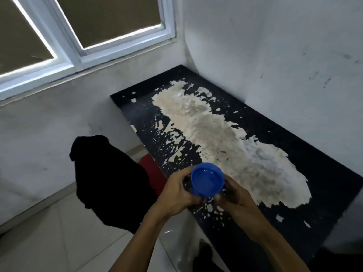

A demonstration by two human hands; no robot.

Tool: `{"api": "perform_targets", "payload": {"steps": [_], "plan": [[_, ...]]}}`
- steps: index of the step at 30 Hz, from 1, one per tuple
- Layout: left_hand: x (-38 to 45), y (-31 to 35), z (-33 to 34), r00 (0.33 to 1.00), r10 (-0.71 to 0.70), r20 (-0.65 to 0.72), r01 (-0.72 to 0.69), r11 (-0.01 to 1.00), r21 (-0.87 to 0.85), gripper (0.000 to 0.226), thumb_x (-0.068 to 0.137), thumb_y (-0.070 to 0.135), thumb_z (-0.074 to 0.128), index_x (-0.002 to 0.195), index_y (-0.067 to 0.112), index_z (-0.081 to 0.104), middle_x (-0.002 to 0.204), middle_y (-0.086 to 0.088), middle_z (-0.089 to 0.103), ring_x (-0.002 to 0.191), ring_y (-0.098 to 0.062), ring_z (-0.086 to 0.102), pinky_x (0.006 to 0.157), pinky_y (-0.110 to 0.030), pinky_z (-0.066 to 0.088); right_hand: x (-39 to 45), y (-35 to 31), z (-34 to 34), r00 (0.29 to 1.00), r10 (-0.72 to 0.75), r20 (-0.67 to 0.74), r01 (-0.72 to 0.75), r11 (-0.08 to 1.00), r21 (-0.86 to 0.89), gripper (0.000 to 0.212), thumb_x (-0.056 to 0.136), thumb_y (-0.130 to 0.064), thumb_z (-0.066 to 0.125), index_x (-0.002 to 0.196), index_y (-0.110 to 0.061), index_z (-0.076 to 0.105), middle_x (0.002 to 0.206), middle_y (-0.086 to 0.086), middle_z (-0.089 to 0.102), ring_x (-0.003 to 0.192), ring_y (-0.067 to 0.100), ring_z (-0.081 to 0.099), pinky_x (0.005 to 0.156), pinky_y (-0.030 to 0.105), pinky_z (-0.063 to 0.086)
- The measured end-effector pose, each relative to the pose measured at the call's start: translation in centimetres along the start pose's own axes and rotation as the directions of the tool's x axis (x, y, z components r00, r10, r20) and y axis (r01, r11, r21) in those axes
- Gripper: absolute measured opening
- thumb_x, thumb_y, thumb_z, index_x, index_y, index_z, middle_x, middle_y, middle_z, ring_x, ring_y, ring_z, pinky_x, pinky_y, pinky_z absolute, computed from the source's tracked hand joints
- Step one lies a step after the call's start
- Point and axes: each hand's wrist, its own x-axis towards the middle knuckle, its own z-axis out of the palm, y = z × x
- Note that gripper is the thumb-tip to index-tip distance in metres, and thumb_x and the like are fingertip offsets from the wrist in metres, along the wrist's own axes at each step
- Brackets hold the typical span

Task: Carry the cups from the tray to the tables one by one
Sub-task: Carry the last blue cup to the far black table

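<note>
A blue plastic cup [207, 178] is held upright between both hands, with clear liquid in it. My left hand [176, 190] grips its left side and my right hand [233, 195] grips its right side. The cup hovers over the near left edge of a black table [324, 185] whose top is worn into a large pale patch. No tray is in view.
The table stands in a corner against a white wall [275, 46] on the right. A chair with a red seat [155, 173] and a black cloth [110, 179] draped over it stands left of the table. A window [98, 26] is above; pale floor tiles lie below.
</note>
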Motion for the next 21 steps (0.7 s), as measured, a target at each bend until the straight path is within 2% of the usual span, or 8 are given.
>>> {"api": "perform_targets", "payload": {"steps": [2,5,7,12,16,18,21], "plan": [[2.4,-0.1,-0.2,1.0,-0.022,0.018,0.022,1.0,-0.012,0.072,0.058,-0.005,0.088,0.123,0.015,0.066,0.116,0.001,0.072,0.112,-0.015,0.065,0.098,-0.036,0.052,2.0,-0.1,-0.7,1.0,0.002,-0.026,-0.002,1.0,0.0,0.055,0.092,-0.002,0.06,0.138,-0.03,0.049,0.128,-0.023,0.062,0.121,-0.004,0.056,0.092,0.017,0.052],[6.1,-0.5,-0.5,0.998,-0.015,0.061,0.016,1.0,-0.011,0.069,0.058,-0.009,0.087,0.122,0.008,0.066,0.113,0.002,0.073,0.108,-0.007,0.066,0.089,-0.018,0.05,4.9,-0.5,-1.6,0.998,0.007,-0.07,-0.007,1.0,-0.007,0.055,0.092,0.0,0.059,0.135,-0.033,0.049,0.123,-0.034,0.061,0.118,-0.013,0.054,0.088,0.011,0.05],[8.4,-0.6,-0.7,0.995,-0.011,0.101,0.012,1.0,-0.013,0.066,0.059,-0.014,0.084,0.12,0.004,0.065,0.112,0.0,0.072,0.104,-0.003,0.067,0.083,-0.013,0.049,6.5,-0.7,-2.3,0.994,0.023,-0.102,-0.025,0.999,-0.023,0.054,0.094,-0.001,0.058,0.132,-0.038,0.048,0.122,-0.039,0.059,0.117,-0.018,0.051,0.086,0.007,0.048],[13.7,-1.6,-0.4,0.973,-0.018,0.231,0.016,1.0,0.012,0.066,0.06,-0.013,0.084,0.12,0.008,0.065,0.109,0.009,0.071,0.103,-0.002,0.066,0.078,-0.011,0.049,9.1,-0.2,-3.6,0.973,0.03,-0.231,-0.032,0.999,-0.004,0.054,0.095,-0.003,0.057,0.132,-0.041,0.046,0.137,-0.026,0.05,0.122,-0.016,0.047,0.089,0.009,0.047],[18.1,-3.1,0.1,0.929,-0.027,0.368,-0.008,0.996,0.091,0.069,0.062,0.001,0.088,0.123,0.022,0.063,0.117,0.012,0.069,0.111,-0.004,0.063,0.088,-0.024,0.052,10.6,0.5,-4.0,0.933,0.061,-0.356,-0.052,0.998,0.036,0.051,0.095,-0.004,0.057,0.135,-0.034,0.046,0.138,-0.023,0.051,0.123,-0.014,0.048,0.091,0.01,0.047],[19.8,-3.7,0.3,0.905,-0.023,0.424,-0.025,0.994,0.108,0.071,0.062,0.006,0.088,0.126,0.024,0.062,0.121,0.012,0.067,0.114,-0.005,0.062,0.092,-0.03,0.054,11.2,1.0,-3.7,0.906,0.076,-0.417,-0.059,0.997,0.053,0.051,0.095,-0.003,0.056,0.136,-0.033,0.046,0.138,-0.022,0.051,0.124,-0.013,0.048,0.093,0.011,0.047],[22.4,-4.7,1.1,0.862,-0.002,0.507,-0.067,0.991,0.118,0.071,0.061,0.008,0.089,0.124,0.026,0.062,0.119,0.015,0.067,0.112,-0.004,0.062,0.091,-0.031,0.055,12.5,1.9,-3.7,0.852,0.12,-0.51,-0.087,0.992,0.088,0.052,0.095,-0.002,0.056,0.133,-0.036,0.047,0.137,-0.022,0.051,0.123,-0.013,0.048,0.094,0.013,0.048]]}}
